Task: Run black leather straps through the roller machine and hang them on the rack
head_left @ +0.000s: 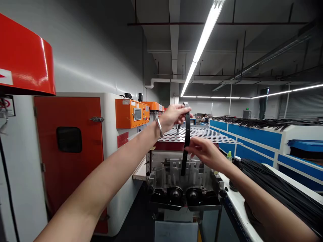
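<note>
A black strap (187, 131), like a belt, hangs almost upright in front of me. My left hand (175, 116), with a silver bangle on the wrist, pinches its upper end, where a pale metallic bit shows. Lower down, the fingers of my right hand (202, 149) are closed on the strap's edge. The strap's lower end drops toward a machine (175, 194) with two dark round rollers set in black trays. Whether that end touches the machine, I cannot tell.
Behind the machine lies a perforated white sheet (202, 135). An orange control box (136, 114) and an orange door (69, 151) stand left. Black straps (285, 181) lie on the right-hand bench beside a dark bottle (237, 163). Farther back is a blue-panelled conveyor (254, 134) and a person (205, 118).
</note>
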Tool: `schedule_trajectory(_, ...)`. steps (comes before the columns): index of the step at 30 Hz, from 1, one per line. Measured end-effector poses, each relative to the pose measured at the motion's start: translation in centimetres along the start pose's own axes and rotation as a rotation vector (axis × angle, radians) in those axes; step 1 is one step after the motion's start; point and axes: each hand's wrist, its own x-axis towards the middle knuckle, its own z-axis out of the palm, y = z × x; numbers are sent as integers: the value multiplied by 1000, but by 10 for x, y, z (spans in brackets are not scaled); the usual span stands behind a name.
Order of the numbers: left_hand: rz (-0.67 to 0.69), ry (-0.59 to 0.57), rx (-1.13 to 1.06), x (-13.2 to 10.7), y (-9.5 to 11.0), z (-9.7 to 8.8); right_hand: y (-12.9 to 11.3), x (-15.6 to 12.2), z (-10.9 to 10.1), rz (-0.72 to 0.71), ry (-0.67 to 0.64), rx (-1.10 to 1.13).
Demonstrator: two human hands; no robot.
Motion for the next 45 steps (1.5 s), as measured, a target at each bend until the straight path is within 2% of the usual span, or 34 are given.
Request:
schedule_trajectory(2, 47, 11, -3, 17, 7, -1, 9, 17, -5, -45, 67, -68)
schedule_trajectory(5, 76, 37, 32, 22, 1, 4, 27, 23, -1, -51, 89, -87)
schedule_trajectory(9, 106, 104, 120, 7, -23, 11, 43, 12, 14, -17, 48, 39)
schedule_trajectory(13, 128, 121, 160, -14, -43, 13, 48, 1, 29, 14, 32, 165)
schedule_trajectory(17, 112, 138, 153, -26, -57, 10, 52, -3, 44, -2, 31, 95)
schedule_trajectory(24, 105, 141, 190, -30, -76, 5, 64, -4, 60, -32, 38, 74)
schedule_trajectory(32, 75, 157, 170, -26, -76, 7, 63, -8, 44, 19, 11, -32)
schedule_trajectory(37, 26, 129, 269, -29, -84, 13, 72, -18, 37, 24, -83, -263)
schedule_trajectory(39, -13, 115, 333, -32, -90, 14, 72, -27, 35, 52, -72, -350)
schedule_trajectory(41, -16, 112, 416, -36, -97, 15, 66, -41, 32, 100, -3, -375)
schedule_trajectory(43, 7, 120, 521, -39, -106, 16, 56, -60, 31, 159, 37, -300)
schedule_trajectory(45, 7, 121, 628, -43, -114, 19, 47, -84, 35, 236, -21, -137)
